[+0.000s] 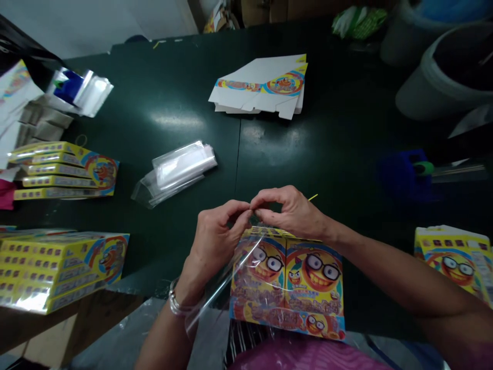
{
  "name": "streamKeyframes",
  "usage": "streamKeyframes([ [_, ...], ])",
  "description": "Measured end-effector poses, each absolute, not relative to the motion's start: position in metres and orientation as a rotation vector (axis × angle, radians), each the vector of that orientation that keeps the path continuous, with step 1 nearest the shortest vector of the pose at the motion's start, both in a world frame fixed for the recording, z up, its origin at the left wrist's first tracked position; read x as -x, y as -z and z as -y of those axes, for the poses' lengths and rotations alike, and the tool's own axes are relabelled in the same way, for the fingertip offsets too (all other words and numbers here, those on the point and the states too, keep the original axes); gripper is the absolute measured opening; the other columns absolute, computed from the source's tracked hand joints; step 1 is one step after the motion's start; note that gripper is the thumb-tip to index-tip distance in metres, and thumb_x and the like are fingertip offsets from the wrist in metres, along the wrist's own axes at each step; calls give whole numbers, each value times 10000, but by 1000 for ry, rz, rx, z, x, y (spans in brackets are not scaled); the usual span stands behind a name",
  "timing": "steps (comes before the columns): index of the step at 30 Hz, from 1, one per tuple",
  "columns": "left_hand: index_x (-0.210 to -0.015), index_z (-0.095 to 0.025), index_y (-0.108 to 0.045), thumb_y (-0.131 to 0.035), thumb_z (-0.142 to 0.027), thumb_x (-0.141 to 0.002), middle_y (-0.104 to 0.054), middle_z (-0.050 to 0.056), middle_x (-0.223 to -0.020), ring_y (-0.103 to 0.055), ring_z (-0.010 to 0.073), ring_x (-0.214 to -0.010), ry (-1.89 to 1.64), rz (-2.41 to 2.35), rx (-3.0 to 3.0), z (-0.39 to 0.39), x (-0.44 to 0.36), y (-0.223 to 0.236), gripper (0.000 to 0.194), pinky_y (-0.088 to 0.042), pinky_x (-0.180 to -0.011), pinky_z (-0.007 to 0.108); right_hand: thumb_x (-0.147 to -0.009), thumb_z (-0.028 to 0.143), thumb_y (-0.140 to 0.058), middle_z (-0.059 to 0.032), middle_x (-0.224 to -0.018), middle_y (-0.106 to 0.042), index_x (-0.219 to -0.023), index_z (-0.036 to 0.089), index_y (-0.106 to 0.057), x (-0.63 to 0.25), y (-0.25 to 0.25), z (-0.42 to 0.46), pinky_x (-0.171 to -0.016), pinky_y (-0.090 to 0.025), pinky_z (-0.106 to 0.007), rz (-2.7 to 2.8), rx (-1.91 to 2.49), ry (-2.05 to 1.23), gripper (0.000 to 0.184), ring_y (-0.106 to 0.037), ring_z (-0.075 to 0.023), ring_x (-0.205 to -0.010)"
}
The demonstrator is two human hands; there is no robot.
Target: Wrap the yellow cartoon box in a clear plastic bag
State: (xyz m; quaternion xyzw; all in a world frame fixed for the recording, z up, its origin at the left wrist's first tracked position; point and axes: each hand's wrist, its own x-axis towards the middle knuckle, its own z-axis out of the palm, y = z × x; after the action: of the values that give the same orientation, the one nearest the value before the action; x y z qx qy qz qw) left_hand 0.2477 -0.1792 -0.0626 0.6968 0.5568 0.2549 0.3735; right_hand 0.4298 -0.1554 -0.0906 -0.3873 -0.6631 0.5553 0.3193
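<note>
I've got both grips, left hand (215,241) and right hand (288,210), pinched closed on clear plastic film (227,277) at the top edge of a printed cartoon-face box (287,288) lying flat just below, long side crosswise, right hand nearer.

Dark green worktable (162,82) (light glare on it), white plastic tubs (435,87) beyond, pale wall (88,25), cardboard boxes (265,10)

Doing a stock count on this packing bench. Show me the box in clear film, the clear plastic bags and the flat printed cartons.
Box in clear film (287,288), head view, on the printed front panel.
Clear plastic bags (179,172), head view, on the middle of the pile.
Flat printed cartons (258,72), head view, on the top carton's white face.
</note>
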Motion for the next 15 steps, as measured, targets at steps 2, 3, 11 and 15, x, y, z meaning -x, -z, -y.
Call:
streamKeyframes([
  [2, -904, -169, -713, -606, -179, -886, -721, -18, -681, -675, 111, -606, -646, -1401, -1810, 180, -245, 62, 109, -498, -584, 202, -809, 58, -550, 22, -700, -656, -804, 148, -693, -430, 91, 154, -632, -454, -207, 1758, 998, -1438, 170, -590, -99, -649],
  [3, -910, -165, -710, -601, -171, -889, -720, -17, -679, -677, 109, -610, -645, -1394, -1828, 180, -244, 61, 111, -499, -588, 199, -811, 62, -554, 20, -707, -659, -804, 149, -693, -430, 92, 154, -638, -457, -209, 1767, 988, -1432, 164, -592, -101, -656],
  [11, -723, -155, -659, -591, -74, -803, -666, -20, -613, -585, 81, -527, -746, -1484, -2057, 178, -254, 65, 132, -425, -514, 186, -806, 45, -564, 14, -720, -664, -802, 142, -698, -430, 93, 152, -669, -459, -211, 1797, 895, -1429, 165, -596, -99, -684],
  [15, -733, -167, -657, -590, -108, -785, -651, -28, -610, -590, 87, -528, -828, -1649, -1906, 173, -245, 81, 104, -451, -541, 195, -819, 86, -561, 9, -720, -662, -804, 139, -699, -431, 92, 153, -650, -462, -212, 1698, 942, -1522, 149, -590, -97, -668],
])
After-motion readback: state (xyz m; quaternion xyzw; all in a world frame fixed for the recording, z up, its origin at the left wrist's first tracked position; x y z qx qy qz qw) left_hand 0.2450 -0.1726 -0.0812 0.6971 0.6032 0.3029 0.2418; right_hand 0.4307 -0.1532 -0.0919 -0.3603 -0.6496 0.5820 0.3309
